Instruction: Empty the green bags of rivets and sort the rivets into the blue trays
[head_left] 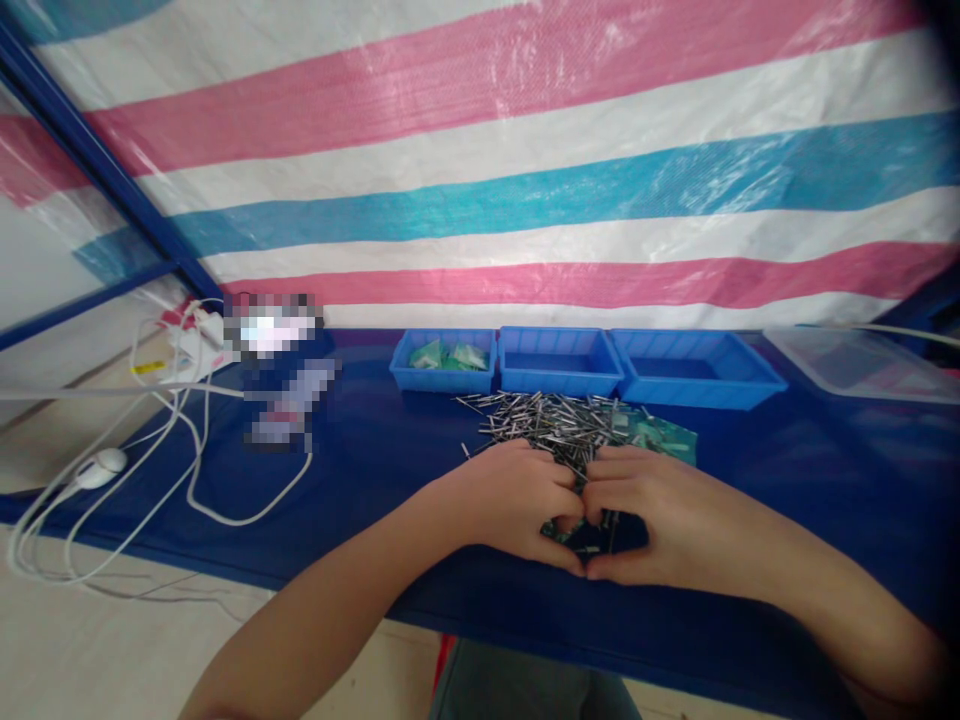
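My left hand and my right hand meet over the near part of the blue table. Their fingers are curled and the thumb tips touch or nearly touch. Small dark and green bits show in the gap between the palms; what the fingers grip is too small and hidden to name. Just beyond the knuckles lies a loose heap of thin metal rods, partly covered by the hands. A green plastic packet rests at the heap's right side, behind my right hand.
Three blue bins stand in a row at the back: a left bin with green packets, a middle bin and a right bin. A clear plastic lid lies far right. White cables and blurred objects occupy the left.
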